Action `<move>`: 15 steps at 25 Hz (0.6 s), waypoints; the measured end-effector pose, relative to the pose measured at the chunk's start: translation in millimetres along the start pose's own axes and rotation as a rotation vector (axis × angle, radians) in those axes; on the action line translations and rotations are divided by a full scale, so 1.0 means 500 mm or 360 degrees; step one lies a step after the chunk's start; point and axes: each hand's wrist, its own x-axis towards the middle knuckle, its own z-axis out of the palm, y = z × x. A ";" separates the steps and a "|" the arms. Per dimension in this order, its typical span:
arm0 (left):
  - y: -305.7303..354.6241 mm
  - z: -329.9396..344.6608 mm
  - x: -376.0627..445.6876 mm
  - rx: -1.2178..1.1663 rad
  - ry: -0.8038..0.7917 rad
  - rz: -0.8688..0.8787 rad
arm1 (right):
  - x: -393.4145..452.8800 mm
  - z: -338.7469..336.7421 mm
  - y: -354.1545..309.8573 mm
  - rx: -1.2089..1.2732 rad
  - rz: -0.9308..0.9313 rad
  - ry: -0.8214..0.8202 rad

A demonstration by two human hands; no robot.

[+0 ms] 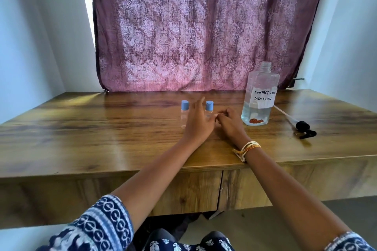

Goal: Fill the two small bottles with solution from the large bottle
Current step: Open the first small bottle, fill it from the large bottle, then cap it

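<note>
A person's left hand [197,121] reaches flat and empty between two small capped bottles, one [184,114] just to its left and the other [209,109] just to its right, where a careless sweep could topple either. The right hand [229,121] rests loosely curled on the wooden table [102,138], apparently holding nothing (its fingertips are partly hidden). The large bottle [259,98] stands uncapped just beyond it, so a knock there could spill the solution.

The left hand [196,122] hides most of the right small bottle [209,108].
</note>
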 end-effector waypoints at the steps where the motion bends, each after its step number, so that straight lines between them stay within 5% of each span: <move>1: -0.002 0.007 0.003 -0.0030 -0.0003 -0.0086 | 0.000 0.001 0.001 0.0023 0.0022 0.0016; 6: -0.033 0.011 0.021 -0.0147 -0.0225 -0.0434 | -0.004 -0.003 -0.008 0.0135 -0.0103 0.0147; 15: -0.059 0.019 0.046 -0.0132 -0.0222 -0.0265 | 0.045 0.001 -0.042 0.0184 -0.0381 0.0141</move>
